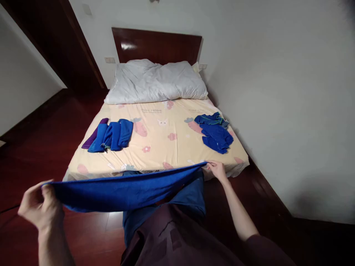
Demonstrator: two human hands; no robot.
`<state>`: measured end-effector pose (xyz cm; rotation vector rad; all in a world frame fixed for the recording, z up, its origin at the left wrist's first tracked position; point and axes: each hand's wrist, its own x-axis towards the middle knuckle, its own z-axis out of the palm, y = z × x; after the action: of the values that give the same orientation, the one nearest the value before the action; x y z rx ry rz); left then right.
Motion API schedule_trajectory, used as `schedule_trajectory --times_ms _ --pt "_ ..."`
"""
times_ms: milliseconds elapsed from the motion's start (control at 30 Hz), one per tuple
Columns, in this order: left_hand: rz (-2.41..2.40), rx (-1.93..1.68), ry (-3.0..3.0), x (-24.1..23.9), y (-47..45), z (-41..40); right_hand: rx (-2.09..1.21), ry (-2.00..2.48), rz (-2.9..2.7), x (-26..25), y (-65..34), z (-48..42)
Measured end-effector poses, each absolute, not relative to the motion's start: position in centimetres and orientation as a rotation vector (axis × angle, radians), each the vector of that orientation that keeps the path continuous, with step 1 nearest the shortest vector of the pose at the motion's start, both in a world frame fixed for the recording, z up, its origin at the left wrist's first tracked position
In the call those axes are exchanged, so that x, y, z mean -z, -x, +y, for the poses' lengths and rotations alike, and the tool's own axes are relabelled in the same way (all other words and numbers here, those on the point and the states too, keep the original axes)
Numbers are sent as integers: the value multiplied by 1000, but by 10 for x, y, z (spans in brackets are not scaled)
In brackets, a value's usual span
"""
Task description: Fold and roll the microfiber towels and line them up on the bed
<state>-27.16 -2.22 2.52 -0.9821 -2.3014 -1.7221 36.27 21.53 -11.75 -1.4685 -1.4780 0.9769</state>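
Observation:
A blue towel (119,194) is stretched out in front of my body, its upper edge pulled nearly straight and its lower part sagging. My left hand (41,207) pinches one top corner between thumb and fingers, off the near left side of the bed. Close to the foot of the mattress, my right hand (217,170) grips the opposite corner. Folded blue towels (113,136) lie in a row on the bed's left, beside a folded purple towel (93,138). On the right is a crumpled heap of blue cloths (216,135), one with green edging.
The bed (163,147) has a cream sheet printed with carrots. A white quilt (155,81) lies across its head, below a dark wooden headboard (155,46). A white wall (277,92) runs along the right, and dark red wooden floor (50,125) along the left.

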Motion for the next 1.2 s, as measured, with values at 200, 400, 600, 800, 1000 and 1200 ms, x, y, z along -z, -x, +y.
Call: schedule_trajectory --times_ms 200,400,600,800,1000,1200 --pt "-2345 1973 1173 -41 284 49 -689 1332 -1373 21 -391 274" --pt "-2461 1995 1290 -39 270 55 -691 1306 -1384 8 -405 256" --pt "-2729 1824 1279 -16 275 -4 -807 1392 -1352 32 -438 193" --pt "-2906 1666 1207 0 274 -59 -916 1512 -1420 28 -471 138" --pt "-3006 1674 1302 1 271 -29 -892 1549 -1477 25 -480 165" --pt "-2885 1995 1547 -5 265 90 -892 1493 -1520 28 -444 268"
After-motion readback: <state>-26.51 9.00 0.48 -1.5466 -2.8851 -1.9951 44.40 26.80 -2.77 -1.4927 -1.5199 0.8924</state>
